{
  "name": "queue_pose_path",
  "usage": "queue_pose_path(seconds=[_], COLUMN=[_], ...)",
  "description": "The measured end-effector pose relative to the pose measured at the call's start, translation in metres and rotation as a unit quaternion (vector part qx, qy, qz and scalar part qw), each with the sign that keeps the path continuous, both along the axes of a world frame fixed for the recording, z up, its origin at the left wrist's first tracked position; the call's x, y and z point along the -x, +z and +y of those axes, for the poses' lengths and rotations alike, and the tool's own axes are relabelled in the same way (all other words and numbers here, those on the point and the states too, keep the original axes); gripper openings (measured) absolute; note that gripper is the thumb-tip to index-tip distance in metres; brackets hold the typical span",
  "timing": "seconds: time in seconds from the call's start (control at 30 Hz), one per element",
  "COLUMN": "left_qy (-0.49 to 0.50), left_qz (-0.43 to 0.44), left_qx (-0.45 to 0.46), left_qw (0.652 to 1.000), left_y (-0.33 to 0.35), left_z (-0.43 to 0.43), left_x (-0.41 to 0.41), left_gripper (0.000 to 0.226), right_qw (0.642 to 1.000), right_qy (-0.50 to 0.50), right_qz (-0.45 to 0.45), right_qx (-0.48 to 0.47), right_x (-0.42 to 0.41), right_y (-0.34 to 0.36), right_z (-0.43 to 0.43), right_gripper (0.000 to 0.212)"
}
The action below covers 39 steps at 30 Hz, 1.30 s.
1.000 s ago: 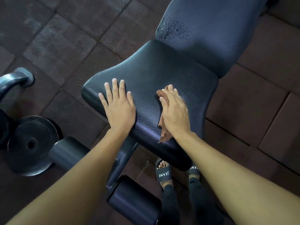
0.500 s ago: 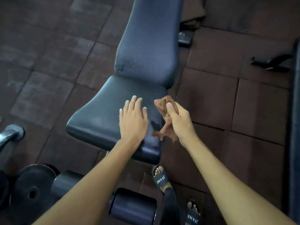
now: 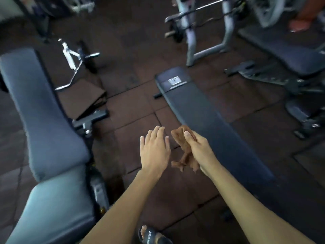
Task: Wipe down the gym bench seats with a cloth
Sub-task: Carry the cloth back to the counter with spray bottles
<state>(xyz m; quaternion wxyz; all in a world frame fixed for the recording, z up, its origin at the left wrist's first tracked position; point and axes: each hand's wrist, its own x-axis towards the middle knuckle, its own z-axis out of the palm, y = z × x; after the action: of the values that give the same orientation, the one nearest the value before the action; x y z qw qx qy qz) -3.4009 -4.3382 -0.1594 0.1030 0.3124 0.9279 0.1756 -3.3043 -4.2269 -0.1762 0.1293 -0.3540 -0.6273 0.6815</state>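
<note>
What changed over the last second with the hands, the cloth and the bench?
The left hand lifted off the padded seat, and the right hand raised the cloth from it. Both now hover over the floor beside a flat bench. Unchanged: the cloth stays with the right hand, and the left stays open.

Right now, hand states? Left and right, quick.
Left hand: open, fingers straight, holding nothing, in the air above the floor.
Right hand: closed around the brown cloth, thumb pressed on top.
</note>
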Motion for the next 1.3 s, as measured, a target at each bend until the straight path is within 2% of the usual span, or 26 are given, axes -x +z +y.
queue_pose_path(seconds=[0.17, 0.33, 0.67, 0.8, 0.93, 1.03, 1.3], left_qy=[-0.136, -0.282, -0.507, -0.575, -0.588, -0.598, -0.644], left_qz=[0.027, 0.024, -0.008, -0.019, -0.057, -0.071, -0.031], left_qx=[-0.02, -0.054, -0.08, -0.071, -0.102, -0.096, -0.067], left_qw=[0.99, 0.958, 0.858, 0.815, 0.8, 0.792, 0.761], left_y=[0.062, 0.113, 0.15, 0.145, 0.143, 0.144, 0.142], left_z=[0.151, 0.275, 0.441, 0.511, 0.607, 0.684, 0.878], left_x=[-0.153, -0.321, -0.586, -0.68, -0.757, -0.81, -0.97], left_gripper=[0.045, 0.042, 0.041, 0.043, 0.042, 0.043, 0.043], right_qw=[0.992, 0.963, 0.837, 0.788, 0.755, 0.745, 0.719], right_qy=[-0.124, -0.264, -0.547, -0.615, -0.655, -0.667, -0.694], right_qz=[0.008, 0.016, 0.027, 0.015, 0.012, 0.015, 0.028], right_qx=[-0.039, -0.042, -0.011, -0.026, -0.02, -0.02, -0.028], right_x=[-0.168, -0.343, -0.632, -0.721, -0.799, -0.852, -1.001], right_y=[0.077, 0.138, 0.163, 0.16, 0.158, 0.164, 0.164], right_z=[0.125, 0.216, 0.314, 0.352, 0.421, 0.496, 0.691], right_gripper=[0.021, 0.024, 0.027, 0.022, 0.022, 0.022, 0.02])
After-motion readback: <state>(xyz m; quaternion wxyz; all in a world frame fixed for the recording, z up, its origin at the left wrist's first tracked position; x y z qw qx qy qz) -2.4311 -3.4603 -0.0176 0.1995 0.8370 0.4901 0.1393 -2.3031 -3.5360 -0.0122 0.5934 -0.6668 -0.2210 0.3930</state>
